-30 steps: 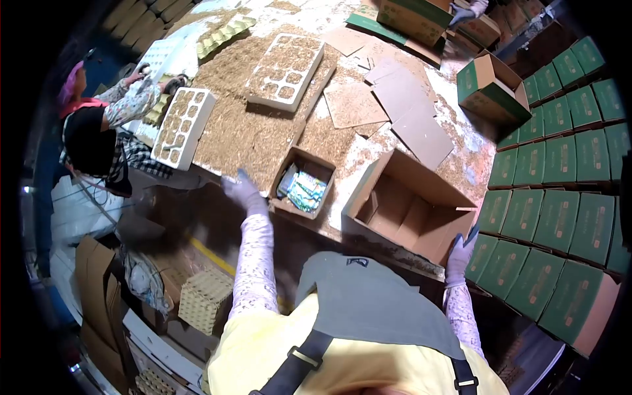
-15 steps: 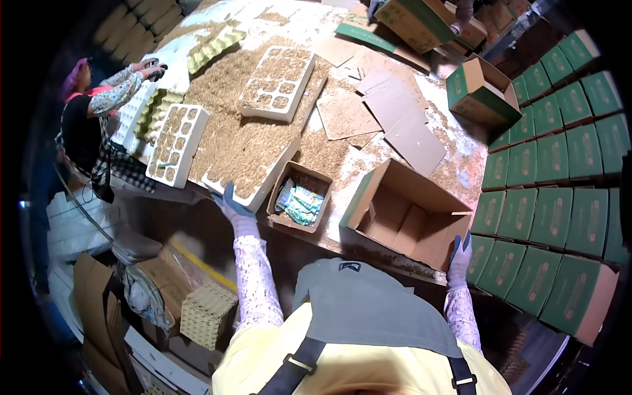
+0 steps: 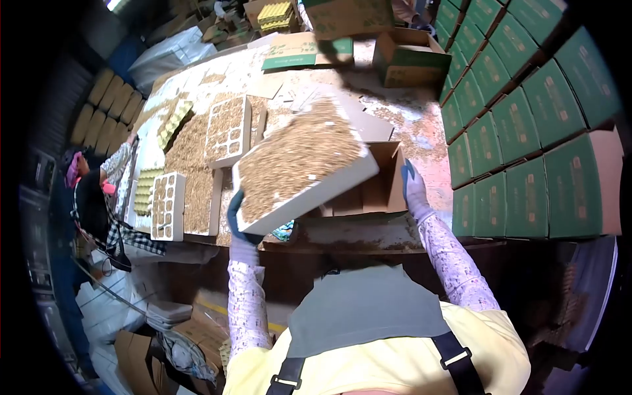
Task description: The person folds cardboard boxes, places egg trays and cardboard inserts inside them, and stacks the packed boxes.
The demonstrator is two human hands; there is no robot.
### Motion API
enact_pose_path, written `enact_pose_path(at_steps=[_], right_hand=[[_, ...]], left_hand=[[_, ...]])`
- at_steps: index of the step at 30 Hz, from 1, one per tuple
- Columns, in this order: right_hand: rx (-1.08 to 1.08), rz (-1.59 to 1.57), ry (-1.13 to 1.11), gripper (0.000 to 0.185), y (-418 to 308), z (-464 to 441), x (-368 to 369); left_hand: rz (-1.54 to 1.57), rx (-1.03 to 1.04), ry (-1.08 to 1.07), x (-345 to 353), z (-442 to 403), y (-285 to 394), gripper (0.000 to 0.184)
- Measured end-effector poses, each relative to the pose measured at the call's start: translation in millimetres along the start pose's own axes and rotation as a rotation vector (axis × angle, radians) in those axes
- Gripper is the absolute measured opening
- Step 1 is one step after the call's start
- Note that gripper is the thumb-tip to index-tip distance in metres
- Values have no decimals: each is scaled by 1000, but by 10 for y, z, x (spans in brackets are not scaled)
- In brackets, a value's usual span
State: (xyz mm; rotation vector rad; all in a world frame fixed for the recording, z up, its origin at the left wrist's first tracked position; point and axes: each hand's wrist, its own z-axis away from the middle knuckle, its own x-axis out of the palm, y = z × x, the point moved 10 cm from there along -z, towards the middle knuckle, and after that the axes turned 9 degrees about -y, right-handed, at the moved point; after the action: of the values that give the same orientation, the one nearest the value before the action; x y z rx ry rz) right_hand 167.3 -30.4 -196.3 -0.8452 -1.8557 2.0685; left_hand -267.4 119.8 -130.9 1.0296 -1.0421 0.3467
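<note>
My left hand [image 3: 238, 214], in a blue-palmed glove, grips the near left corner of a white foam box [image 3: 329, 191] heaped with brown husks [image 3: 296, 148]. The foam box is raised and tilted, and its right end hangs over an open cardboard box [image 3: 392, 178]. My right hand [image 3: 414, 187] lies along the right side of that cardboard box, its fingers stretched out. Under the foam box, blue-green packets [image 3: 284, 230] show in part; the small carton around them is mostly hidden.
Foam trays with husk-filled cells [image 3: 168, 205] and egg-type trays [image 3: 146, 191] stand at left, beside a co-worker [image 3: 92, 197]. Green cartons [image 3: 520, 197] are stacked at right. Another open carton [image 3: 411, 62] sits at the far side. Flat cardboard sheets [image 3: 372, 125] lie behind the foam box.
My left hand has lifted the husk-filled foam box off the table and swung it right, over the cardboard box. My right hand stays beside that box. The view has tilted up.
</note>
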Motion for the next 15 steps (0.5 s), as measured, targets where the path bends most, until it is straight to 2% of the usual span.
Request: enact_pose_path(at_steps=[2, 3, 4, 5, 7, 9, 10, 11, 12, 15], right_hand=[[-11, -15, -16, 42, 3, -18, 6], [33, -294, -55, 44, 162, -41, 76], [172, -596, -90, 44, 74, 70, 134], [124, -661, -122, 43, 135, 31, 134], [227, -1104, -227, 42, 668, -156, 319], [250, -879, -146, 42, 299, 31, 125], [267, -763, -104, 42, 149, 129, 49], [51, -432, -74, 41, 160, 41, -108], [47, -336, -30, 39, 127, 41, -128], [62, -229, -11, 38, 191, 38, -157]], left_hand=[[69, -158, -82, 455, -207, -321, 49], [62, -188, -66, 590, -269, -445, 45], [102, -262, -85, 706, -343, -593, 43], [75, -291, -45, 662, -405, -672, 43], [68, -397, -43, 440, -534, -905, 44], [-493, -184, -110, -389, -861, -862, 46], [-421, -247, 20, 44, -682, -856, 48], [-338, -298, 156, 537, -469, -840, 50], [-451, -211, 10, 178, -718, -828, 58], [-655, -271, 26, 333, -632, -989, 87]])
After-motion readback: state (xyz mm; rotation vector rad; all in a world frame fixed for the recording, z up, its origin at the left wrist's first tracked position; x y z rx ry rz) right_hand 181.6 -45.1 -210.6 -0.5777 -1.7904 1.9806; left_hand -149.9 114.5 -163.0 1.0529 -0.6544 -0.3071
